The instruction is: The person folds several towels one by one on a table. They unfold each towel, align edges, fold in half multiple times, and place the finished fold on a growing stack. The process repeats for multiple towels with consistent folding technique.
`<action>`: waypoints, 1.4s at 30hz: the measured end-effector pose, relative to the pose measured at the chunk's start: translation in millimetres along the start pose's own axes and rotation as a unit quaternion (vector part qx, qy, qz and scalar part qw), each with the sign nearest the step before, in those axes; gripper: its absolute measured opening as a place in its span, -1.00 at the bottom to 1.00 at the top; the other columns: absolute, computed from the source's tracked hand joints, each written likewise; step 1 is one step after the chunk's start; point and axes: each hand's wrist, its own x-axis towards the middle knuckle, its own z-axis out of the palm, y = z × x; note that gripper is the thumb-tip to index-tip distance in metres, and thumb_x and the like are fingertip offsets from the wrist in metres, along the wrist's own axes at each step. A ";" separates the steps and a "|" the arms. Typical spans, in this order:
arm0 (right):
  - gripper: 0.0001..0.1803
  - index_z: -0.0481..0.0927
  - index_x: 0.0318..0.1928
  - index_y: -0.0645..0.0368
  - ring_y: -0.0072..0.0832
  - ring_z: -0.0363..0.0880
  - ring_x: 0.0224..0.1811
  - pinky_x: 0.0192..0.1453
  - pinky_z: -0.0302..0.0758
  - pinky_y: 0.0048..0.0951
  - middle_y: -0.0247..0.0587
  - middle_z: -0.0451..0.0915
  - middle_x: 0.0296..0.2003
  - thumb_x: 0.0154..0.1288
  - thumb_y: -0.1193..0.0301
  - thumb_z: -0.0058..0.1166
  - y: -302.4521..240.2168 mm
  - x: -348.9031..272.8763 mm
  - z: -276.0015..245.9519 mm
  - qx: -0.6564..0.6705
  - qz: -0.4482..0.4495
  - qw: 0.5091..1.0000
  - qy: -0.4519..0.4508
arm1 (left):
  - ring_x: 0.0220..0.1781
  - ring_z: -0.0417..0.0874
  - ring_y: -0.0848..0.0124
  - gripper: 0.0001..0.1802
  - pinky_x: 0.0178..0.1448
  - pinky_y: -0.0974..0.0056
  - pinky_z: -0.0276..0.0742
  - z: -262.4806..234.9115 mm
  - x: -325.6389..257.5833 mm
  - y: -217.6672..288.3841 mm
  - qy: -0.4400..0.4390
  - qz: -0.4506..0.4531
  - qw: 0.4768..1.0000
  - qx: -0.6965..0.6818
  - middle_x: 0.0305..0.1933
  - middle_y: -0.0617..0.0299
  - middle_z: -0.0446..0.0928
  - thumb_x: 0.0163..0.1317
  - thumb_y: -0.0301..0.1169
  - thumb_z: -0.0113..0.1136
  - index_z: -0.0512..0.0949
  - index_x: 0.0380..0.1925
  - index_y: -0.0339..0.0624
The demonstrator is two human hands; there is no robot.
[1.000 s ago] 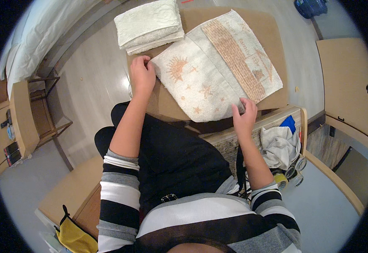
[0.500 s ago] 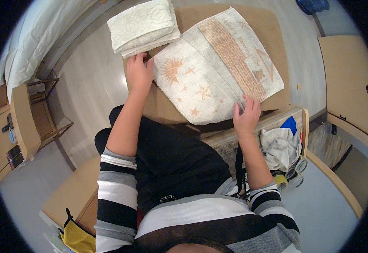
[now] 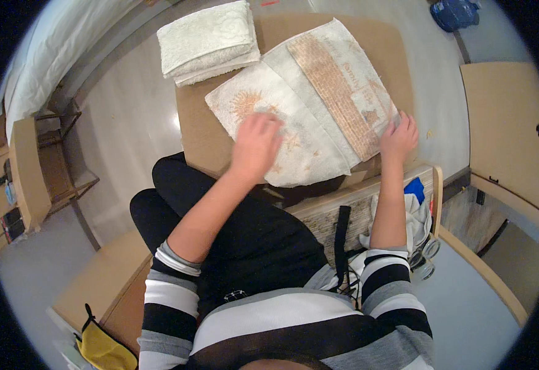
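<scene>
A white towel [image 3: 315,161] with tan sun, star and brick-wall patterns lies on the brown padded surface [image 3: 211,151]. Folds run slantwise across its middle. Over the sun-and-star part is my left hand [image 3: 258,147], its fingers smeared by motion; whether they touch the cloth does not show. My right hand [image 3: 400,139] is at the towel's right edge, thumb on the near side and fingers curled round the border. At the far left of the same surface sits a folded pile of white towelling [image 3: 207,40].
Near my right forearm, a wooden-edged holder [image 3: 437,197] contains a grey-white cloth [image 3: 418,216] and a blue item [image 3: 414,188]. Clear round objects [image 3: 427,256] lie beside it. A wooden cabinet [image 3: 504,117] stands right; white drapery [image 3: 53,68] hangs left. A yellow pouch [image 3: 106,345] is low left.
My left hand has left the towel's far-left corner beside the folded pile and moved right, over the sun pattern. My right hand has shifted right and away along the towel's edge. The view has shifted slightly.
</scene>
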 end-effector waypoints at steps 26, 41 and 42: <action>-0.64 0.52 -0.25 0.17 -0.18 0.52 -0.17 -0.07 0.52 -0.23 -0.22 0.59 -0.05 -0.19 0.62 0.20 -121.6 -112.1 -99.7 0.351 -0.394 0.811 -0.254 | 0.22 0.49 0.27 -0.35 0.27 0.17 0.43 -13.2 15.3 -14.8 0.003 -0.391 0.575 -0.719 0.22 0.09 0.44 0.32 -0.02 0.15 0.32 0.22 -0.25; -0.63 0.58 -0.24 0.15 -0.12 0.54 -0.18 -0.08 0.51 -0.21 -0.14 0.56 -0.27 -0.18 0.65 0.23 -121.8 -148.5 -88.4 0.330 -0.384 0.812 -0.291 | -0.07 0.58 0.45 -0.60 -0.02 0.33 0.52 -22.4 -16.2 -30.8 0.159 -0.455 0.659 -0.577 -0.04 0.17 0.58 0.33 -0.48 0.11 0.40 0.16 -0.20; -0.62 0.59 -0.23 0.15 -0.12 0.54 -0.18 -0.07 0.51 -0.21 -0.15 0.56 -0.27 -0.18 0.64 0.23 -121.7 -150.0 -86.3 0.326 -0.391 0.809 -0.295 | -0.09 0.58 0.45 -0.59 -0.04 0.34 0.52 -25.3 -19.9 -32.0 0.154 -0.472 0.658 -0.566 -0.04 0.17 0.57 0.32 -0.49 0.11 0.39 0.17 -0.20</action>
